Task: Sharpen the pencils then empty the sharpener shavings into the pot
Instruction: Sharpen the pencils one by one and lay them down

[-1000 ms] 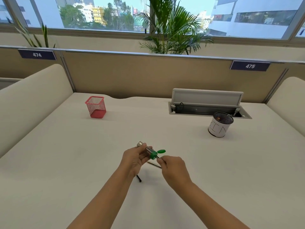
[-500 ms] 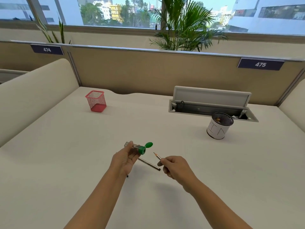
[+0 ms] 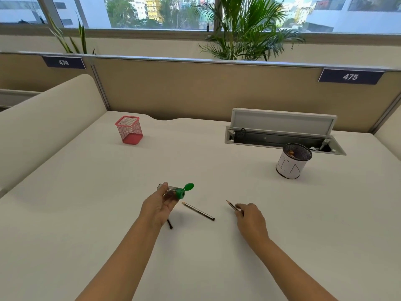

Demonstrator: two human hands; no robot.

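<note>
White desk [image 3: 86, 213], big & mostly bare, tan partition [image 3: 195, 90] at the back w/ tags 474 and 475. Palm [image 3: 245, 29] behind the partition, by the window. Open cable tray [image 3: 282, 135] at back right, lid up.

Pot [image 3: 293, 162]: white wrap w/ black marks, black mesh rim, upright just in front of the tray, some brownish bits inside. Red mesh cup [image 3: 129, 130] back left, upright, well apart from everything else.

L hand [image 3: 159, 205] palm-up-ish, fingers wrapped round the sharpener [image 3: 173, 192]: clear tube body, green head pointing right, green cap flipped open. Dark shavings show inside the tube. Held above the desk, near centre.

R hand [image 3: 249, 218] pinches a pencil [image 3: 231, 205], tip pointing up-left, most of the shaft hidden in the fist. Well apart from the sharpener.

2nd pencil [image 3: 198, 211] lies loose on the desk between the hands, sharp tip toward the L hand. 3rd pencil [image 3: 170, 224]: only a dark end pokes out under the L wrist, rest hidden.
</note>
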